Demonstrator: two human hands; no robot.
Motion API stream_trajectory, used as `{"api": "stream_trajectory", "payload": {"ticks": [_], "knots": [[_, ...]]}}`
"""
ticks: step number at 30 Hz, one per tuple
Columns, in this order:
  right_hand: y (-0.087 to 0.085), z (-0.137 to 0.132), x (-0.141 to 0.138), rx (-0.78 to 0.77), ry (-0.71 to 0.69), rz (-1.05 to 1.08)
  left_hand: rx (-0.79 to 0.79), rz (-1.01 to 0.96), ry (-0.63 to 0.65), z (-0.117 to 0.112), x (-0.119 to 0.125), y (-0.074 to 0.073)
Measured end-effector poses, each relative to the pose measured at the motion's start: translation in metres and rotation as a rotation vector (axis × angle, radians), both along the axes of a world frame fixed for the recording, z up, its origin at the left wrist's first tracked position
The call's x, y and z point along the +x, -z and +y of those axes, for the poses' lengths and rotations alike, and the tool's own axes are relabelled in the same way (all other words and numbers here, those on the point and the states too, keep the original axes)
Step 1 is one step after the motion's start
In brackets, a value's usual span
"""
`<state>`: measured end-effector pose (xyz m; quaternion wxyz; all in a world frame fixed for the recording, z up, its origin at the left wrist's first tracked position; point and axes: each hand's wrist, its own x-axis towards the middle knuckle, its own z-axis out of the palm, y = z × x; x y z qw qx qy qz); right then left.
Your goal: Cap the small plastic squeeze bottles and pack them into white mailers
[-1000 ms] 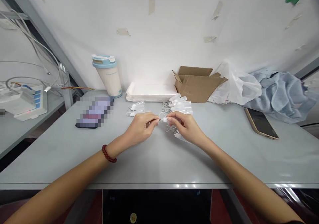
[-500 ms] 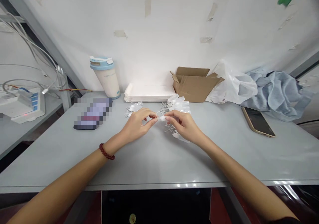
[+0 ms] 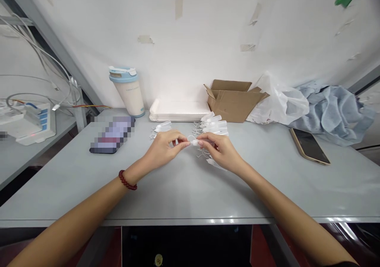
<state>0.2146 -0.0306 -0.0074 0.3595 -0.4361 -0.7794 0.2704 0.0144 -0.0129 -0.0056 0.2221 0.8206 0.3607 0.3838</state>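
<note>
The right hand (image 3: 219, 148) pinches a white-tipped bottle (image 3: 194, 142) pointing, parallel to the table's near edge (image 3: 190, 222), toward the narrow left hand (image 3: 164, 146) (contents unclear).

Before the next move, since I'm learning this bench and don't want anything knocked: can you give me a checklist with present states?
1. Right hand has hold of the small white cap: ok.
2. Left hand has thumb and forefinger together at the cap's tip: ok. Whether something is pinched between them: cannot tell.
3. Right hand clear of loose bottles: not ok; one bottle lies partly hidden by it.
4. Tumbler standing with its lid on, apart from both hands: ok.
5. Contents of the open cardboard box known: cannot tell; its front wall hides the inside.
</note>
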Motion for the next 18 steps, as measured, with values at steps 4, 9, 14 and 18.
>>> {"api": "stream_trajectory", "payload": {"ticks": [4, 9, 14, 18], "knots": [[0.0001, 0.0005, 0.0025, 0.007, -0.022, -0.001, -0.128, -0.005, -0.03, -0.005, 0.0028, -0.0007], [0.001, 0.0014, 0.0043, 0.046, -0.029, -0.041, -0.146, -0.003, -0.028, -0.0088, 0.0074, 0.003], [0.0028, -0.0006, 0.0026, 0.099, -0.008, -0.067, -0.18, -0.007, -0.042, -0.0079, 0.0084, 0.0043], [0.0044, 0.0003, 0.0014, 0.095, -0.006, -0.088, -0.21, 0.02, -0.032, -0.0031, 0.0054, 0.0005]]}}
